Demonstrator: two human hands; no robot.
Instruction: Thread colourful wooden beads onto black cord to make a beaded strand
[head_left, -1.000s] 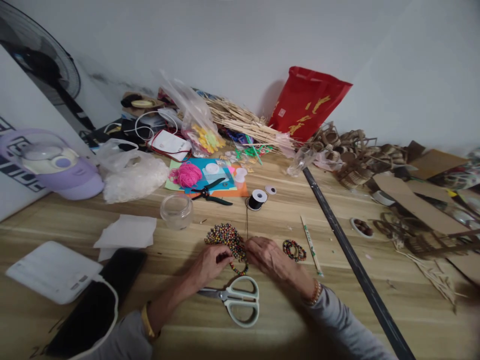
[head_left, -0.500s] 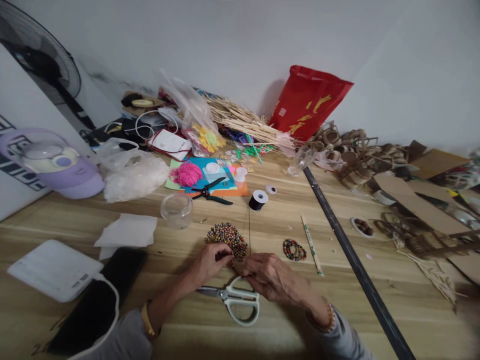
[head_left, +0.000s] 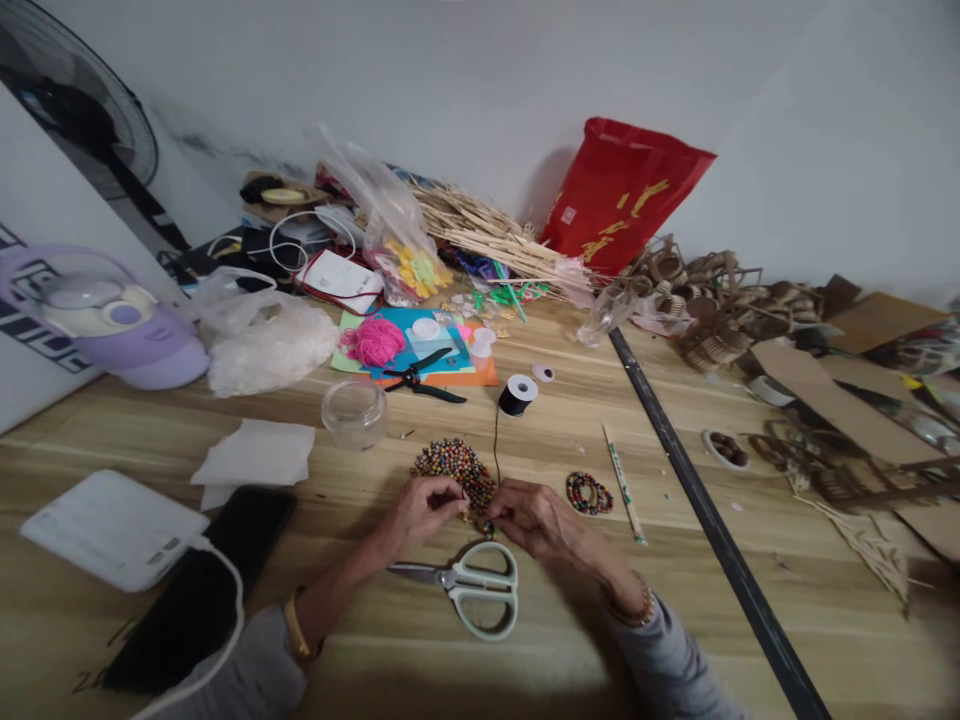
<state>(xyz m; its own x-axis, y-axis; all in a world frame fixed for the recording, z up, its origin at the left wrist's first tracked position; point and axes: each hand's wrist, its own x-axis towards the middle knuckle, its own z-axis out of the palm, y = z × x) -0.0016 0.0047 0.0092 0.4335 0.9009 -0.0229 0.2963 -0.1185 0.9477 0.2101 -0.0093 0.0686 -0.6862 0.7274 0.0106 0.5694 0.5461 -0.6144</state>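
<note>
My left hand [head_left: 426, 512] is in a pinch at the near side of a heap of multicoloured beads [head_left: 448, 460]. Whatever lies between its fingertips is too small to make out. My right hand [head_left: 536, 515], just right of the heap, has its fingers closed on a thin black cord [head_left: 496, 445]. This cord runs back to a black-and-white spool [head_left: 517, 396]. A few beads show below the right fingertips; whether they are strung is hard to see. Scissors with pale handles [head_left: 486, 592] lie in front of both hands. A coiled beaded strand [head_left: 589, 493] rests to the right.
A clear jar [head_left: 354, 415], black-handled pliers [head_left: 424, 378] and pink yarn [head_left: 377, 342] are at the back left. A white device [head_left: 112, 530] with a cable lies at left. A dark strip [head_left: 697, 500] crosses the right side, beyond a paper-wrapped stick [head_left: 624, 485]. Small woven baskets [head_left: 709, 345] stand behind.
My right hand has moved slightly back and up, away from the scissors' handles, which now show fully. The cord, straight and taut before, now hangs slightly slack.
</note>
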